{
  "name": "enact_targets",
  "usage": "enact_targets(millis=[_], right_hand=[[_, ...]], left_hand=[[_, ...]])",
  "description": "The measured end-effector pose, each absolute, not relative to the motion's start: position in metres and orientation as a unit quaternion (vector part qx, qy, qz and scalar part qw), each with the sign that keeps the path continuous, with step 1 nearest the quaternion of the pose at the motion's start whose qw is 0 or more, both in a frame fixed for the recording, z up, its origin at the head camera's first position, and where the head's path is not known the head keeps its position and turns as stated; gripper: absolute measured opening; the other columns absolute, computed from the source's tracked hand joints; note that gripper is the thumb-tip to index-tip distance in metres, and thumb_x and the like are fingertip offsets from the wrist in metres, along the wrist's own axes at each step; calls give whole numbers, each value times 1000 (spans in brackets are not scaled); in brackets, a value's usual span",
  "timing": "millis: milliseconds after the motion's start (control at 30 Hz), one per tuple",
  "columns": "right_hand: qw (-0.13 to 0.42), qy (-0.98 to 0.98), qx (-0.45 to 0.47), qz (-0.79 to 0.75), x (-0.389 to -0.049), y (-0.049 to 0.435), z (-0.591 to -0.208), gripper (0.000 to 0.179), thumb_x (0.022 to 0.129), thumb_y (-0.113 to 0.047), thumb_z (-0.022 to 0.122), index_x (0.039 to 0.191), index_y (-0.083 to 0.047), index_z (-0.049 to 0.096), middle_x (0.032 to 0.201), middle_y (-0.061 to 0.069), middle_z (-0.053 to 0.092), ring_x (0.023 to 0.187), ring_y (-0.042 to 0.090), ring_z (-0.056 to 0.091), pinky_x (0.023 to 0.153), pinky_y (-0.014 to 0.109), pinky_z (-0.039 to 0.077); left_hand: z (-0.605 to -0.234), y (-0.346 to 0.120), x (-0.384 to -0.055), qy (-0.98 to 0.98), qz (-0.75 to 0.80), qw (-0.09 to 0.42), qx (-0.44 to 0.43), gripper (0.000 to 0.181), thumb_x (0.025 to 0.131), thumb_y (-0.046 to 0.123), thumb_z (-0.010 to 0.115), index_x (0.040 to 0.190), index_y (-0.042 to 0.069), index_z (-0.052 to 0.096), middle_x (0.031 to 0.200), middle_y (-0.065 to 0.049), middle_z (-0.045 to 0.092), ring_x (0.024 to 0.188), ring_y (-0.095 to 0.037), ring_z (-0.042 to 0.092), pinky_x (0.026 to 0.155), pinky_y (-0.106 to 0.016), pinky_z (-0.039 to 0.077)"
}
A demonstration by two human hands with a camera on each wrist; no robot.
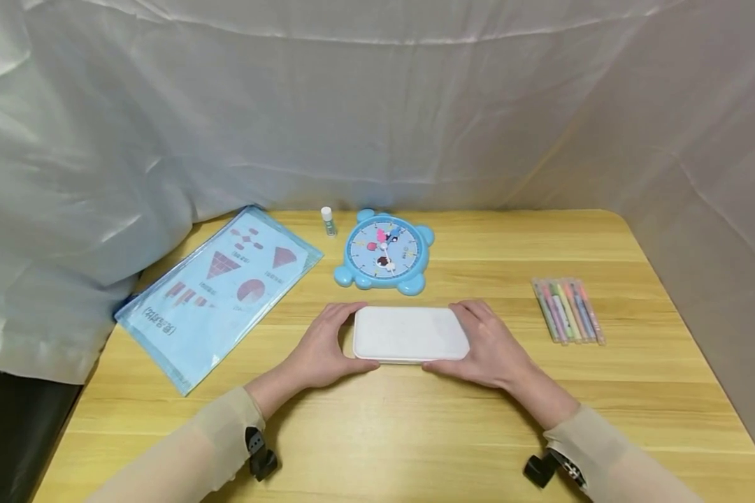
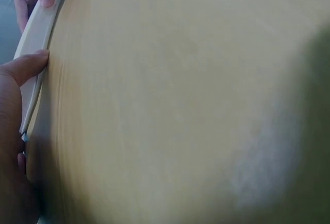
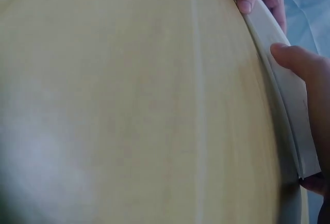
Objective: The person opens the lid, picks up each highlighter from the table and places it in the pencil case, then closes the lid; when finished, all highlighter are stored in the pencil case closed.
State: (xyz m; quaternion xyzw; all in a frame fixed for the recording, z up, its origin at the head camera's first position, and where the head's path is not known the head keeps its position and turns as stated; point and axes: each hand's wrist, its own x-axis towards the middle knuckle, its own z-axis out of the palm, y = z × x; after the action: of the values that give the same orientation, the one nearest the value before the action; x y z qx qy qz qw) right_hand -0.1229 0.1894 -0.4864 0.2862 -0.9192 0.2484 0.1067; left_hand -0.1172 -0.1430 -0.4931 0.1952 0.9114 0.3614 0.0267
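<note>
A white rectangular case [image 1: 411, 334] with rounded corners lies closed in the middle of the wooden table [image 1: 384, 433]. My left hand [image 1: 317, 351] grips its left end, thumb along the near edge and fingers at the far corner. At the opposite end my right hand [image 1: 487, 348] holds it the same way. Both wrist views show the side of the case, its seam and a thumb on it; most of the fingers are hidden there. Just beyond the case sits a blue toy clock [image 1: 360, 274].
At the left lies a light blue document pouch [image 1: 220, 300] with printed shapes. A small glue stick [image 1: 328, 222] stands at the back, left of the clock. Several pastel markers [image 1: 568, 311] in a clear sleeve lie to the right. A grey curtain [image 1: 377, 105] hangs behind the table.
</note>
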Motion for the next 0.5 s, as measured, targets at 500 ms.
enact_targets(millis=[500], right_hand=[[31, -929, 253, 269, -129, 189, -473, 96, 71, -77, 84, 128, 0, 71, 125, 17, 69, 112, 33, 65, 94, 54, 54]], left_hand=[[-490, -141, -117, 912, 363, 40, 186, 108, 70, 55, 97, 158, 15, 49, 147, 0, 58, 135, -18, 50, 113, -47, 39]])
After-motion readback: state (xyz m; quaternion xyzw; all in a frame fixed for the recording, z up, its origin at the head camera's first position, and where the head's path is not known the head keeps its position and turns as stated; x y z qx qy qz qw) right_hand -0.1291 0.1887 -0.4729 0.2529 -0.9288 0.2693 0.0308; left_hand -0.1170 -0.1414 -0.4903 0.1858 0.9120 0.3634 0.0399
